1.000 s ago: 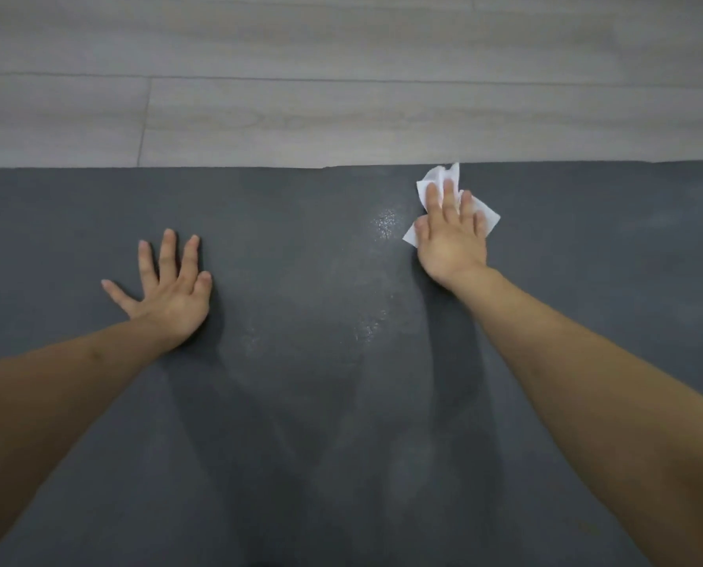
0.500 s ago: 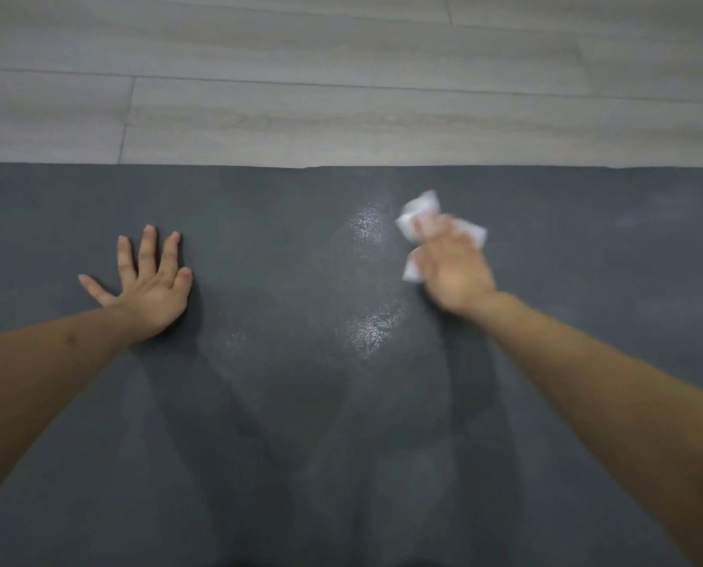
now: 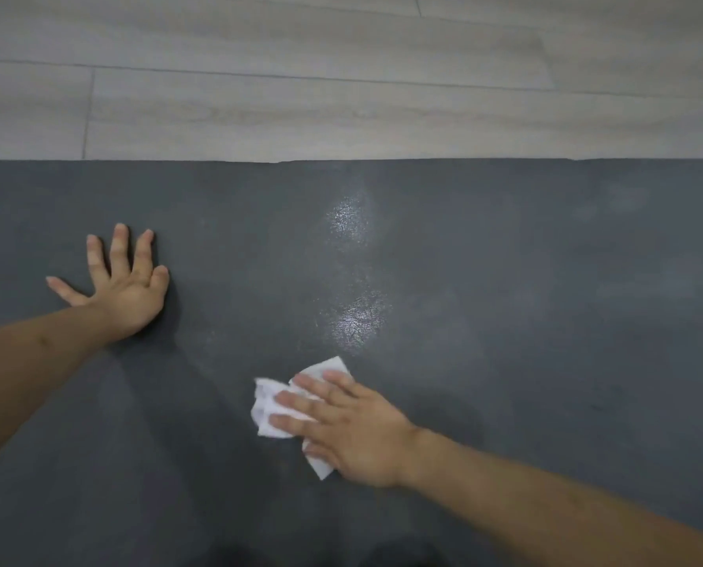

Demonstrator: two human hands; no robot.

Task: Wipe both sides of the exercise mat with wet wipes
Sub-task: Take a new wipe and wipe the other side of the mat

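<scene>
Dark slate-grey exercise mat (image 3: 505, 362), matte, with two pale glossy patches (image 3: 353, 272) shining whitish near the middle and fainter lighter smudges toward the right. Plain white wet wipe (image 3: 276, 407), crumpled, with soft grey shading in the folds. Light grey floor (image 3: 300, 88) with a faint beige wood-grain pattern, split into planks by thin darker seam lines.

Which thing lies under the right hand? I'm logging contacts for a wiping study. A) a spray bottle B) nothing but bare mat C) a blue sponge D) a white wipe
D: the right hand presses straight fingers on a crumpled white wipe on the dark mat.
</scene>
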